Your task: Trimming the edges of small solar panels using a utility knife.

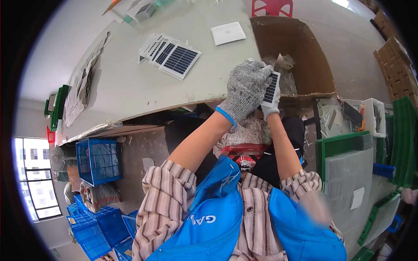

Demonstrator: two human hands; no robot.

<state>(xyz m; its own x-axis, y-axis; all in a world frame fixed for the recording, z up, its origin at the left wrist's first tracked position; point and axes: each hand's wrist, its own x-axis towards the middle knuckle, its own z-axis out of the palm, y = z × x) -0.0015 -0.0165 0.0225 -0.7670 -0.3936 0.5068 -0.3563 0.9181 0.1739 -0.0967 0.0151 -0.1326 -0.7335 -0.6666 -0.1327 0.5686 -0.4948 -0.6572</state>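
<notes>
A small solar panel point(271, 90), dark with pale lines and a white border, is tilted up at the table's front edge. My right hand point(271, 109), in a pale glove, grips it from behind, its fingers mostly hidden by the panel. Close against the panel's left side is my left hand point(249, 85), in a grey knit glove with a blue cuff. Its fingers are curled closed, and whatever they hold is hidden. Farther left on the table, several similar solar panels point(180, 60) lie fanned out in an overlapping pile.
An open cardboard box point(305, 65) with shredded scraps stands beside the table point(209, 74), right of my hands. A white card point(228, 33) lies on the tabletop. More scraps point(246, 132) cover my lap. Blue crates point(99, 161) stand at left, green-edged trays point(344, 148) at right.
</notes>
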